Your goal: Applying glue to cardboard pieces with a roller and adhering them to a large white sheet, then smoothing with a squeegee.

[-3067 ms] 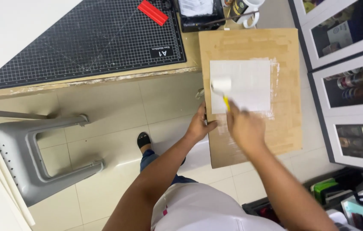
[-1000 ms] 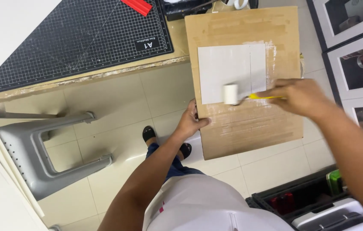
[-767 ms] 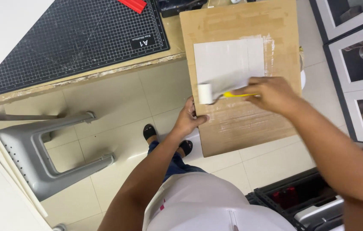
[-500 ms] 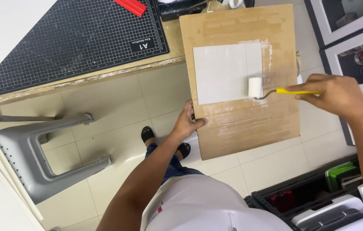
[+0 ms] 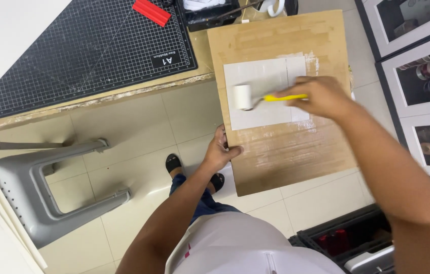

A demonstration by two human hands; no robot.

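Your right hand [image 5: 321,96] is closed around the yellow handle [image 5: 285,97] of a small roller [image 5: 243,97], whose white sleeve rests on the left part of the white sheet [image 5: 265,94]. That sheet lies flat on the upper half of the wooden board [image 5: 296,152], and the board juts out past the table edge [image 5: 139,94] over the tiled floor [image 5: 123,132]. Your left hand [image 5: 221,152] grips the board's left edge, fingers curled over the top face just below the sheet's lower left corner, clear of the roller. White smears show on the bare wood to the right of the sheet and below it, so the coating runs over the margins. To do this pass well, in my judgement, you should keep the sleeve flat on the sheet, use even pressure, and overlap the strokes so the faint vertical line near the sheet's right side does not show through. Hold the board firm with the left hand, since much of it appears unsupported and may tip under pressure. Noted nearby and not in use: a black cutting mat [image 5: 83,50], a red flat piece [image 5: 151,12], a dark tray [image 5: 207,14] and a grey stool [image 5: 37,198].
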